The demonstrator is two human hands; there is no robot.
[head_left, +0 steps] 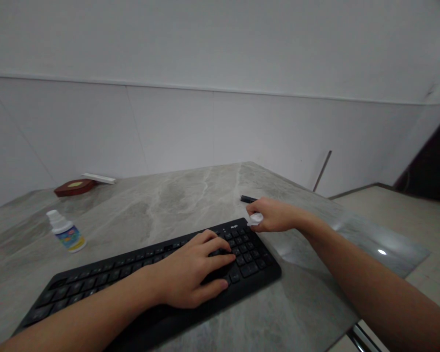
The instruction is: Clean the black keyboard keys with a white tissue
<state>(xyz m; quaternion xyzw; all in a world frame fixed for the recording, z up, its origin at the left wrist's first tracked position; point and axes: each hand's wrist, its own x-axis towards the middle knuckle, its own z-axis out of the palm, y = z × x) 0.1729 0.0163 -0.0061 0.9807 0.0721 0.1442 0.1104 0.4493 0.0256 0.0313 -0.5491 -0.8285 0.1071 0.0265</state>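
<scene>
A black keyboard [220,300] lies at a slant across the front of the table. My left hand [196,271] rests palm down on its right half, with the fingers spread over the keys by the number pad. At the keyboard's far right corner, my right hand [273,214] is closed around a crumpled white tissue [255,218], which touches or nearly touches the keyboard's edge. Just beyond those fingers a black pen-like stick [248,199] pokes out. Whether the right hand holds it or it lies on the table behind, I cannot tell.
On the left stands a small white spray bottle [68,233] with a colourful label. Farther back, a reddish-brown box-like object [74,187] and a white strip [99,178] lie by the wall. The grey marbled table [176,195] ends at a right edge above the floor.
</scene>
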